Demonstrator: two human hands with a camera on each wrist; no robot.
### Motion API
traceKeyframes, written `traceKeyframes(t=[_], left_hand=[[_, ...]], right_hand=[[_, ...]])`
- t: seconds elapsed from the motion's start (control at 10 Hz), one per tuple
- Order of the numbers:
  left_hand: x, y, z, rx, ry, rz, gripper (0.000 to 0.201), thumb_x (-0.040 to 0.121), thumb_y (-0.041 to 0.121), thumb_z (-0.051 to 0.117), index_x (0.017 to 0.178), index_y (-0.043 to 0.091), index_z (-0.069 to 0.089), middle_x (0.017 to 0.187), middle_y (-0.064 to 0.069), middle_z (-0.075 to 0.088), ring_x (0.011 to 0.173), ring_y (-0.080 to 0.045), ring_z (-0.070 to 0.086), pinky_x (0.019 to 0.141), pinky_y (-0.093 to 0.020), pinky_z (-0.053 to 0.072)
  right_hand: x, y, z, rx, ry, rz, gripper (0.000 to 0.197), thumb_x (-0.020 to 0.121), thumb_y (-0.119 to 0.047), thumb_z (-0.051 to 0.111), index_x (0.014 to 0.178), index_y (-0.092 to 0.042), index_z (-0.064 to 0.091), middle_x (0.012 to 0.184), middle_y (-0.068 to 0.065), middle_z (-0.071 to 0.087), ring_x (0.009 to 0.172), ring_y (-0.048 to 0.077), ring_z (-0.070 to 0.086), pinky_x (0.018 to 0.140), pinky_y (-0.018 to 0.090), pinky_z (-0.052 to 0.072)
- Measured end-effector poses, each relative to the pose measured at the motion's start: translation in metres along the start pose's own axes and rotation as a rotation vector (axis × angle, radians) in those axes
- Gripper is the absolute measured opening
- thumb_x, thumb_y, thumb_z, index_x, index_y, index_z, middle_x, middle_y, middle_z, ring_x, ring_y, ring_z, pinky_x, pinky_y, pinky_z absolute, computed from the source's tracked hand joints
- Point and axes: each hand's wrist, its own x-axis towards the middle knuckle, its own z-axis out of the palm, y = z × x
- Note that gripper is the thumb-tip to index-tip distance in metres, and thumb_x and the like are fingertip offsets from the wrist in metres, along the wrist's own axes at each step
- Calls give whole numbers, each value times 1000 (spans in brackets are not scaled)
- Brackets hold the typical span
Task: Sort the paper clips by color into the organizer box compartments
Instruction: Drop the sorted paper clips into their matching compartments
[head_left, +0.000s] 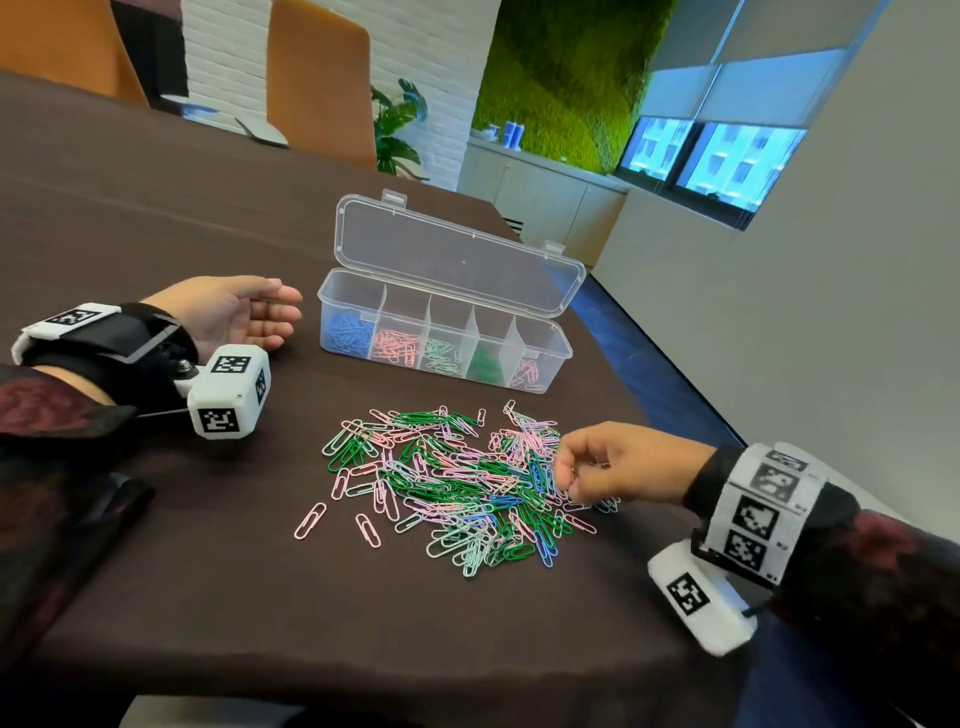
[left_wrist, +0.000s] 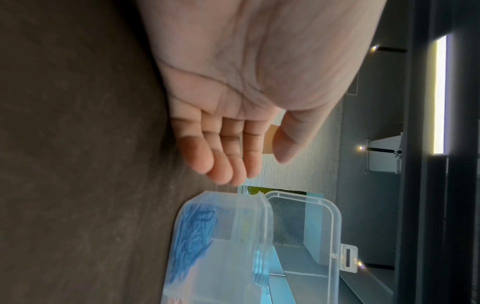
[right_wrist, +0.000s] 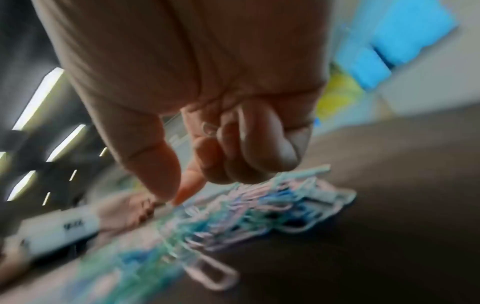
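Nearest to the person, the right hand (head_left: 618, 465) is over the right edge of the pile of paper clips (head_left: 447, 483), which lies loose on the dark brown tablecloth (head_left: 156, 218). Its fingers are curled downward. In the right wrist view, which is blurred, the middle, ring and little fingers (right_wrist: 249, 148) are folded into the palm, and a small piece of pale wire, perhaps a clip, shows between them; thumb and index fingertip come together just above the pile. I cannot tell if the hand really holds a clip or only touches the heap.

The pile mixes dark green, pale green, pink and some blue clips. A few pink ones lie alone at its near left side.

Further away on the left, the left hand (head_left: 234, 312) rests on the cloth on its side, palm turned inward, fingers relaxed and slightly bent; it holds nothing. Its fingertips (left_wrist: 221, 164) point at the left end of the organizer box (head_left: 447, 332) and are near it, not touching.

The transparent box stands behind the pile with its lid (head_left: 457, 254) open and leaning back. It has five compartments: from left to right, blue clips (head_left: 345, 332), pink, pale green, dark green, and pink again in the last one.
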Motion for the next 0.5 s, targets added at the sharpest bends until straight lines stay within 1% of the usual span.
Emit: traceKeyframes(t=[0.1,0.2,0.3,0.4,0.5], left_hand=[[-1,0,1,-2,1,0,25,99,26,40,94,13,60,65,2,66,50,-8,62,47,-17,52],[-2,1,2,-3,1,1,25,99,26,40,93,13,60,64,2,66,50,-8,62,47,-17,52],[-2,1,2,-6,4,-3,25,99,26,40,93,13,60,64,2,66,50,-9,62,47,-17,52],[-3,1,2,-14,7,-7,25,99,26,41,93,12,60,64,1,66,50,-9,62,46,-18,52],[-3,2,3,-18,7,-5,24,99,26,41,93,12,60,64,2,66,49,-9,62,46,-17,51]], right_hand=[[2,-5,4,-349,-91,-41,28,81,-5,68,81,-30,54,54,-8,37,47,4,35,51,17,30],[4,-7,7,-388,-120,-64,30,79,-9,71,77,-33,52,58,-7,36,52,6,36,56,24,32],[7,-5,9,-420,-102,-74,29,80,-10,70,72,-32,52,57,-7,37,50,5,37,56,23,32],[7,0,9,-443,-97,-69,29,81,-9,68,68,-27,51,54,-8,39,48,6,37,52,18,30],[5,3,6,-319,-79,-65,29,80,-6,68,65,-22,50,56,-11,48,50,2,42,54,14,34]])
